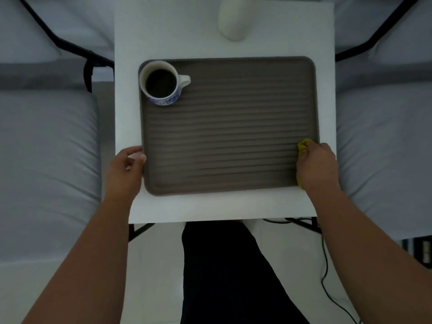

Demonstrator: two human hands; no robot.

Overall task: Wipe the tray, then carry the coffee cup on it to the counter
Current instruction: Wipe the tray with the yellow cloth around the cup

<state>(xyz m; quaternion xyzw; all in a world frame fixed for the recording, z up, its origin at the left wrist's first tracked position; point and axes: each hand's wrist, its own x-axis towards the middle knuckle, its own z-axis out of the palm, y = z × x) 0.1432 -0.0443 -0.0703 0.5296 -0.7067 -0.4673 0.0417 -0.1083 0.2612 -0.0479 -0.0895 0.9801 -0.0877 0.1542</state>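
On the white table [163, 31] the tray [229, 127] bears the coffee cup [161, 83] in its far-left corner — right hand [318, 164] clenched on a yellow cloth [304, 145], left hand [127, 167] loosely curled at the rim — wiping seemingly underway, carrying not begun

A brown-grey ribbed tray [229, 127] with rounded corners and a raised rim lies flat on the white tabletop [163, 38], nearer its front edge. A white coffee cup [162, 83] with blue patterning stands upright in the tray's far left corner, filled with dark coffee, handle pointing right. A bunched yellow cloth [304, 146] rests on the tray's right rim near the front right corner.
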